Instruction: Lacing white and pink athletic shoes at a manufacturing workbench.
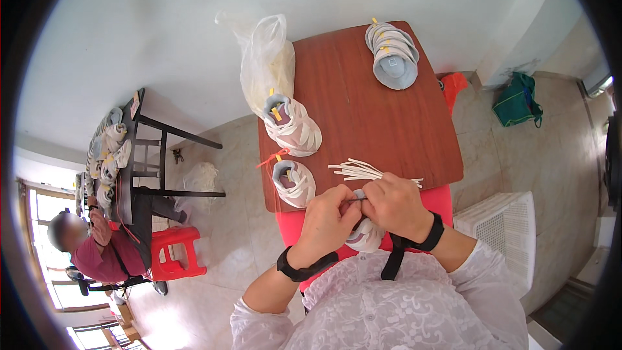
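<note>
Just in front of my body, both hands are pinched together above a white and pink shoe upper (366, 238). My left hand (325, 219) and my right hand (398, 206) hold a thin dark strip (355, 199) stretched between their fingertips; its exact kind is too small to make out. My fingers hide much of the upper. Loose white shoelaces (359, 170) lie on the brown table (350, 110) just beyond my hands. To the left stand a laced upper with an orange-red cord (295, 185) and another pink and white upper (295, 128).
Nested grey shoe uppers (394, 58) sit at the table's far right, a clear plastic bag (265, 58) at its far left. A white crate (502, 233) and green bag (518, 100) are to the right. Leftward, another person (110, 253) sits on a red stool (175, 253) by a black table.
</note>
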{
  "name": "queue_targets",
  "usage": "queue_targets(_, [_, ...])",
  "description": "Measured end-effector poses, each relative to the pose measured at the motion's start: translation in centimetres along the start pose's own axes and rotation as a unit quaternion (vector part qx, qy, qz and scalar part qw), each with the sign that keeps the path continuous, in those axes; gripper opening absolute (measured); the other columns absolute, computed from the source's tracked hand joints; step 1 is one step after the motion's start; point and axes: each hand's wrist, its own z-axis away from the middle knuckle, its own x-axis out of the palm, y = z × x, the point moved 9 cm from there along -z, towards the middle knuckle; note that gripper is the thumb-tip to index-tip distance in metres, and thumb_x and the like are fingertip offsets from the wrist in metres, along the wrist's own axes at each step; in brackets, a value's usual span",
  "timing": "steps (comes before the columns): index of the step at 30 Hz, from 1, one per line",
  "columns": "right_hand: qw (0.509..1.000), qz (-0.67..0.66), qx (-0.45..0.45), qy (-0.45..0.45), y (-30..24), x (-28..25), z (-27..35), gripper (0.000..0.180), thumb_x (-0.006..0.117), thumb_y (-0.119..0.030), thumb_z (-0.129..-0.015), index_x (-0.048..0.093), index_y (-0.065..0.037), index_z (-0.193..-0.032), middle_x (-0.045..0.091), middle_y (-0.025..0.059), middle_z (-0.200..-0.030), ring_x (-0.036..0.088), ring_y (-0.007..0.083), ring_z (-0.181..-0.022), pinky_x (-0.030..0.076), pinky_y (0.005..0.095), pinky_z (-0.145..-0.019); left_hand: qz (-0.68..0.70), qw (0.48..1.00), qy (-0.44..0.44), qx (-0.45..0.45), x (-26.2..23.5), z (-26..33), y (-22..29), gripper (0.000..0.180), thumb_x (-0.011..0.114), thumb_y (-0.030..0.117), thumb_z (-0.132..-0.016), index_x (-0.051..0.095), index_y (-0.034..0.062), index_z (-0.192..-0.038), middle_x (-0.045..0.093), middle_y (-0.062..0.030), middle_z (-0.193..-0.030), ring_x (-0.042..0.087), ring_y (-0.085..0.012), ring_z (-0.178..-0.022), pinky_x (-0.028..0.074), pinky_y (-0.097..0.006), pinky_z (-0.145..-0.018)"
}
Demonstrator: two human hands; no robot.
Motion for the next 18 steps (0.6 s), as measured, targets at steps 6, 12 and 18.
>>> queue_targets(6, [0.972,-0.178,0.006,-0.152,1.3,1.0,-0.8,0.012,0.069,-0.013,-0.072,0.065,-0.004,-0.08,0.062,0.0087,-0.071,0.061,0.0248,-0.071,0.049,0.0356,-0.059,0.045,0.999,-0.025,0.006,-1.1,-0.5,0.8,0.013,0.069,0.005,-0.082,0.065,-0.0008,-0.094,0.067,-0.0036,-0.083,0.06,-0.0097,-0.071,0.047,-0.025,-0.064])
queue_targets(12, [0.929,-0.3,0.218,-0.001,6.6,-2.2,-0.7,0.018,0.067,-0.008,-0.083,0.064,-0.002,-0.1,0.063,0.0046,-0.089,0.056,0.0108,-0.072,0.046,0.0253,-0.063,0.07,0.998,0.005,-0.004,-3.2,-0.4,-0.7,0.022,0.067,-0.002,-0.082,0.067,0.0012,-0.103,0.068,-0.0057,-0.094,0.063,-0.0113,-0.08,0.049,-0.025,-0.07])
queue_targets(18, [0.774,-0.476,0.418,0.01,7.1,2.8,5.7,0.042,0.068,-0.023,-0.088,0.053,0.002,-0.118,0.06,0.003,-0.102,0.048,0.0045,-0.068,0.041,0.0215,-0.057,0.087,0.989,0.109,0.041,-4.2,0.1,-1.2,0.014,0.064,-0.007,-0.082,0.064,-0.0003,-0.095,0.066,-0.0044,-0.092,0.062,-0.0107,-0.081,0.05,-0.024,-0.072])
